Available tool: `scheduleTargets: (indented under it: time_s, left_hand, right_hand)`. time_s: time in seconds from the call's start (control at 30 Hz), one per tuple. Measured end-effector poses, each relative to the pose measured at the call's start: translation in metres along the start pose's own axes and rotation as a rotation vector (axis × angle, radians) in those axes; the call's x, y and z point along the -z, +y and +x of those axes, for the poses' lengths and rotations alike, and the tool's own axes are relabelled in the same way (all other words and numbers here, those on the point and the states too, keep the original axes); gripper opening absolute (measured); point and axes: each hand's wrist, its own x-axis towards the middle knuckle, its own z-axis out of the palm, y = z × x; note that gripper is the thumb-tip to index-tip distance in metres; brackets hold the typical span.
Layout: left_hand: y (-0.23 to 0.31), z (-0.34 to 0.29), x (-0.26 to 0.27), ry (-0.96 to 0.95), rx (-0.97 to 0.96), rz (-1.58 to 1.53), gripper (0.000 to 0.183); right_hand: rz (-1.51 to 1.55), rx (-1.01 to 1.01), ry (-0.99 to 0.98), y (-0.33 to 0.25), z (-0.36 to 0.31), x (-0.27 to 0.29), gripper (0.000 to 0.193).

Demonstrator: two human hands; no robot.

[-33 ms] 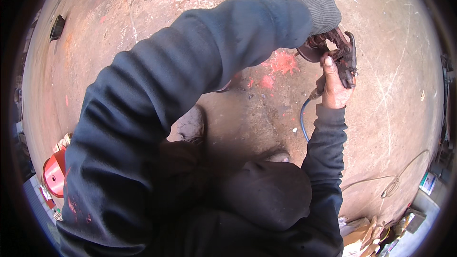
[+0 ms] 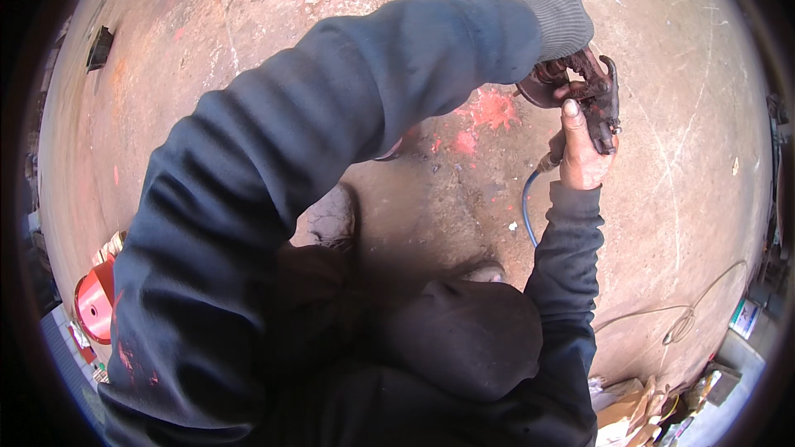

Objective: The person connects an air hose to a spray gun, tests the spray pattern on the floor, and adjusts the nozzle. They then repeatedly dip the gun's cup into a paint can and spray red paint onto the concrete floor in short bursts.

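A worn concrete floor (image 2: 679, 199) fills the view. Over it the left sleeve (image 2: 273, 128), dark blue, bends in a wide arc from the lower left up to a ribbed grey cuff (image 2: 553, 15); the shorter right sleeve (image 2: 566, 261) comes straight up from the lower edge. Between them sits a dark rounded shape (image 2: 464, 339). The greasy dark tool (image 2: 598, 99) is held out over the floor at the upper right, just beyond the cuff. Its longest part, a bar along the right side, stands nearly upright in the picture, its long axis running away from the person; a hooked tip points to the far end, and a rounded dark cup juts left. Which end is the working one I cannot tell. The right hand (image 2: 585, 157) grips the near end, thumb laid upward along the tool, other fingers out of sight behind. A red container (image 2: 94, 302) lies at the far left, smaller than the tool, then a red splash (image 2: 495, 109) on the floor. A thin blue hose (image 2: 525, 207) curves down from a fitting below the tool. Smallest shows the left hand (image 2: 591, 59), mostly covered by its cuff, its finger state impossible to tell
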Motion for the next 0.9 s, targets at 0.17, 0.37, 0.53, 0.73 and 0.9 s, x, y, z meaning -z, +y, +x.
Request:
scheduleTargets:
  time_s: [0.17,0.37,0.53,0.73,0.9]
  left_hand:
    - [-0.003,-0.002,0.000,0.079,0.066,-0.085,0.024]
    - [-0.009,-0.015,0.001,0.024,-0.063,0.016,0.023]
    - [-0.009,-0.009,-0.014,-0.039,0.001,0.029,0.025]
    - [-0.014,0.000,-0.029,0.046,0.180,-0.211,0.026]
    - [-0.016,-0.010,-0.029,0.068,0.077,-0.065,0.026]
  right_hand:
    - [0.009,-0.061,-0.054,-0.009,0.000,0.002,0.045]
    - [0.037,-0.104,-0.081,0.008,0.000,0.003,0.058]
    - [0.040,-0.093,-0.052,0.014,-0.006,-0.003,0.062]
    - [-0.002,-0.055,-0.038,0.007,-0.005,-0.013,0.035]
    - [-0.021,-0.101,-0.094,0.007,-0.002,-0.009,0.037]
